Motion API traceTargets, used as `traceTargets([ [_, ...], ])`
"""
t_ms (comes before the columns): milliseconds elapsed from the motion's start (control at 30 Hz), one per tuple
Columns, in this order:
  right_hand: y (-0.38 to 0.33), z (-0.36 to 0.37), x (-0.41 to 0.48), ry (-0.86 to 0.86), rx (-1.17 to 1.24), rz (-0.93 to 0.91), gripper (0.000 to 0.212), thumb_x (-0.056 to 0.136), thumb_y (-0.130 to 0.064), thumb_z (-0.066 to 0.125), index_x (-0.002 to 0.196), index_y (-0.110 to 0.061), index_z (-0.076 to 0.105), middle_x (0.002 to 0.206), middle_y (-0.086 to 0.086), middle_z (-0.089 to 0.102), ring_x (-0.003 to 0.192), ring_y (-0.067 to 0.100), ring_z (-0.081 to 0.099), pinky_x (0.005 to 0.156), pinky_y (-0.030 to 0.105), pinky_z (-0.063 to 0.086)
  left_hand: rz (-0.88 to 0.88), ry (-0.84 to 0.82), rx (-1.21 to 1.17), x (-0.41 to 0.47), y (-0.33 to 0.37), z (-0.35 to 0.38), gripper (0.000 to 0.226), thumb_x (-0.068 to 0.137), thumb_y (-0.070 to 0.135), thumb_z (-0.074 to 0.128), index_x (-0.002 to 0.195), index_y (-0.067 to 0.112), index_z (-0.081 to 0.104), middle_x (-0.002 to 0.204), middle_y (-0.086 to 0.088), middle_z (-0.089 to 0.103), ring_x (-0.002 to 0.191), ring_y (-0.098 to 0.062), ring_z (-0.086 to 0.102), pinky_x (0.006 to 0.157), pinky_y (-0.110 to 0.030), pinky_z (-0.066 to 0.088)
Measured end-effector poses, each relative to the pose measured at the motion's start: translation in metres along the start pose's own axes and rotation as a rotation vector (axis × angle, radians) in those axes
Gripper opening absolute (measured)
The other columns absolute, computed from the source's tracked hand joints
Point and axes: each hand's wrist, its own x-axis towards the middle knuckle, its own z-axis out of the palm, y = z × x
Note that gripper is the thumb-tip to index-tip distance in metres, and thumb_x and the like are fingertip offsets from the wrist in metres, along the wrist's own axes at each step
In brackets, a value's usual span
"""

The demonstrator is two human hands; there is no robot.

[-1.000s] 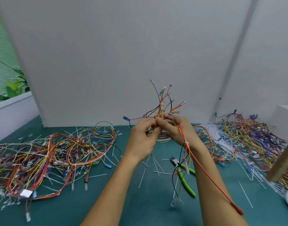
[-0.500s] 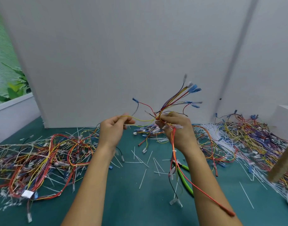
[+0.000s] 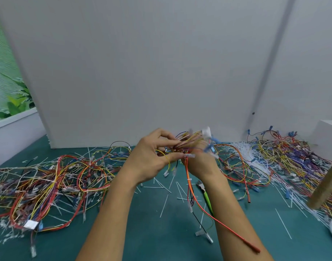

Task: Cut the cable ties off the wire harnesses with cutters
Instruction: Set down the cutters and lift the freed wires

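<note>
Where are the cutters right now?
In the head view the green-handled cutters lie on the teal table, right of centre, beside the right forearm, below the right hand gripping the wire harness.

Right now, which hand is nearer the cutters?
Right. The right hand grips the harness directly beyond the cutters; the left hand is farther off, up and to their left.

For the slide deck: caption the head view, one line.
Left hand and right hand grip a multicoloured wire harness above the teal mat; green-handled cutters lie untouched on it.
</note>
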Motion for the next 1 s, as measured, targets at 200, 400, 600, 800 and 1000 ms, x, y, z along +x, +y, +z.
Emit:
traceTargets([
  [200, -0.008, -0.016, 0.003, 0.224, 0.194, -0.163, 0.035, 0.083, 0.001, 0.062, 0.104, -0.021, 0.080, 0.107, 0.005, 0.071, 0.091, 0.025, 0.064, 0.079, 0.038, 0.053, 0.070, 0.159, 0.004, 0.001, -0.007, -0.006, 0.011, 0.084, 0.019, 0.079, 0.093, 0.025, 0.079, 0.080, 0.016, 0.069, 0.074, -0.001, 0.063, 0.068, -0.013, 0.043],
  [400, -0.007, -0.017, 0.010, 0.302, 0.322, -0.225, 0.027, 0.083, -0.009, 0.082, 0.109, -0.018, 0.077, 0.089, -0.008, 0.069, 0.089, 0.018, 0.065, 0.083, 0.041, 0.054, -0.195, 0.303, -0.187, 0.003, -0.021, -0.007, 0.010, 0.090, 0.030, 0.073, 0.087, 0.020, 0.077, 0.074, 0.008, 0.075, 0.069, -0.006, 0.071, 0.067, -0.015, 0.053],
  [600, -0.011, -0.021, 0.011, 0.247, 0.488, -0.118, 0.056, 0.086, -0.019, 0.083, 0.139, -0.014, 0.063, 0.099, -0.002, 0.071, 0.089, 0.011, 0.066, 0.085, 0.020, 0.052, -0.294, 0.358, -0.538, 0.005, -0.029, -0.010, 0.021, 0.092, 0.026, 0.069, 0.094, 0.006, 0.074, 0.095, -0.006, 0.078, 0.085, -0.023, 0.075, 0.064, -0.022, 0.056],
  [800, 0.007, -0.037, 0.013, 0.154, 1.213, 0.108, 0.020, 0.087, -0.011, 0.078, 0.106, -0.009, 0.076, 0.104, 0.012, 0.079, 0.093, 0.017, 0.074, 0.066, 0.020, 0.057, -0.543, 0.475, -0.943, 0.003, -0.050, -0.023, 0.020, 0.102, 0.022, 0.054, 0.100, 0.007, 0.066, 0.099, -0.013, 0.076, 0.082, -0.021, 0.075, 0.060, -0.023, 0.057],
  [1000, 0.035, -0.041, 0.013, 0.100, 1.507, 0.311, 0.034, 0.079, -0.032, 0.079, 0.102, -0.008, 0.072, 0.094, 0.007, 0.078, 0.080, 0.019, 0.077, 0.062, 0.019, 0.058, -0.671, 0.570, -1.170, -0.003, -0.075, -0.037, 0.027, 0.107, 0.019, 0.042, 0.099, 0.004, 0.062, 0.087, -0.015, 0.076, 0.078, -0.019, 0.075, 0.062, -0.022, 0.059],
])
